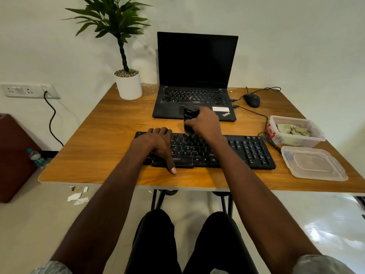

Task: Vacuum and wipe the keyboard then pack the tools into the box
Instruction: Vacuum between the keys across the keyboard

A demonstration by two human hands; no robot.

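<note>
right hand (205, 125) is wrapped tight around a small black handheld vacuum (189, 120), nozzle end down on the top key rows of the black keyboard (246, 151) near the desk's (102, 135) front edge, left hand (158, 143) just lies flat and open on its left half, thumb over the front lip

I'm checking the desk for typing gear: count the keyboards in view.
2. The black external keyboard lies at the desk's near edge under both hands. The other is built into the open laptop behind it. None seems hidden.
</note>
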